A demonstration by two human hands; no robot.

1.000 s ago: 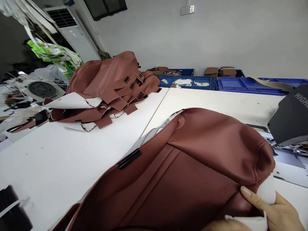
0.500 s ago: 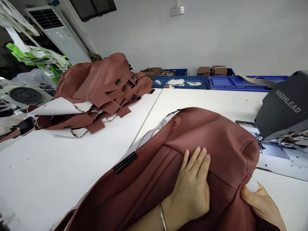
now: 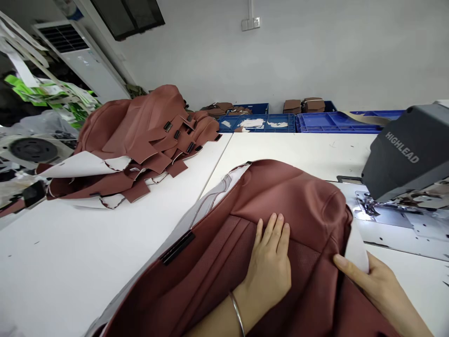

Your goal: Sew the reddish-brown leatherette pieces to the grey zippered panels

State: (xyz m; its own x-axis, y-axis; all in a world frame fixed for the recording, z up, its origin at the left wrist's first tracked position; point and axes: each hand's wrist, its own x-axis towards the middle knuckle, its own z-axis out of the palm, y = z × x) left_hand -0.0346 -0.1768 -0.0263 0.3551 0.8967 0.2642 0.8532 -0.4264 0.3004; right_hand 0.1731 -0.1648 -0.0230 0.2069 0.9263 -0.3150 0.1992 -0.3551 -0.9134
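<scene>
Item: 1 brown seat cover (image 3: pixel 280 201), spread on the white table (image 3: pixel 105 252), long axis running from the near-left corner toward the sewing machine (image 3: pixel 403 150) at far right.
Left hand (image 3: pixel 268 269): flat on the perforated panel, fingers together, extended, gripping nothing.
Right hand (image 3: pixel 372 281): at the cover's right edge, nearer the machine, thumb and fingers pinched on the white-backed hem.
Also: 1 pile of covers (image 3: pixel 140 135), far left.
</scene>
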